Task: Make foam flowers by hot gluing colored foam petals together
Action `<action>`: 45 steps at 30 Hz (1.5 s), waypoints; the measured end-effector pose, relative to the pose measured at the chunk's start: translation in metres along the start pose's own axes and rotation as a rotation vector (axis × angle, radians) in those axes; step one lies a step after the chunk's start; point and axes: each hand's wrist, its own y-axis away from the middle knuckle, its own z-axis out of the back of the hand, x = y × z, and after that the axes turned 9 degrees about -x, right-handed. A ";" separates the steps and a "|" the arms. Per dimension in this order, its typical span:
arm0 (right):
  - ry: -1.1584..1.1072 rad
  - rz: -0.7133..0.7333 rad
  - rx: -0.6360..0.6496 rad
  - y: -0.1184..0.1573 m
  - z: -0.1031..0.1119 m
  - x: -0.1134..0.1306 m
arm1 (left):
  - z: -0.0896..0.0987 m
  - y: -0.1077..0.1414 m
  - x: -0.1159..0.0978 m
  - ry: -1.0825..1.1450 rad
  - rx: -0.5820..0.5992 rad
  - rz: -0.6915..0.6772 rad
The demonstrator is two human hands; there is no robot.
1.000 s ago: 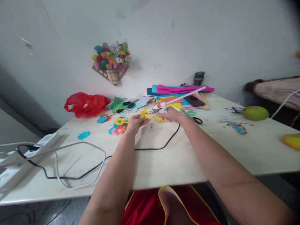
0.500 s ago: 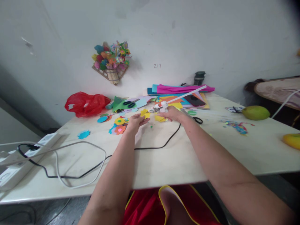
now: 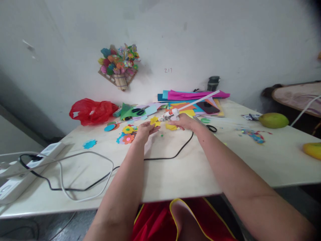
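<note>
Between its fingertips my left hand (image 3: 147,130) pinches a yellow flower cutout (image 3: 155,121). My right hand (image 3: 185,122) is wrapped round a white glue gun (image 3: 173,114), with a long white glue stick (image 3: 199,100) poking out of its back. The gun's nozzle end is at the yellow flower; whether it touches cannot be made out. Beneath my right hand lie more yellow cutouts (image 3: 171,127). Left of my left hand are finished-looking layered flowers, one yellow (image 3: 128,129) and one orange with a pink centre (image 3: 128,139).
A black cord (image 3: 164,158) crosses the white table (image 3: 180,180) to a power strip (image 3: 32,167). Scissors (image 3: 140,110), a red bag (image 3: 91,111) and coloured sheets (image 3: 198,95) sit at the back. A green mango (image 3: 273,120) is at right, a blue flower (image 3: 89,144) at left.
The glue gun and its stick have tilted and shifted very slightly. Both hands keep nearly the same place and hold the same things.
</note>
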 end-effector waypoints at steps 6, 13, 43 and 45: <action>-0.015 0.001 -0.008 -0.002 -0.002 -0.003 | -0.001 0.000 0.000 -0.002 0.013 0.008; -0.042 0.014 0.009 -0.003 -0.003 -0.004 | -0.001 0.000 0.000 0.002 0.018 0.004; 0.394 0.200 -0.137 -0.010 -0.038 -0.014 | 0.016 -0.010 -0.018 0.245 -0.098 -0.299; 0.461 0.246 -0.070 -0.010 -0.043 -0.013 | 0.015 -0.009 -0.019 0.232 -0.085 -0.305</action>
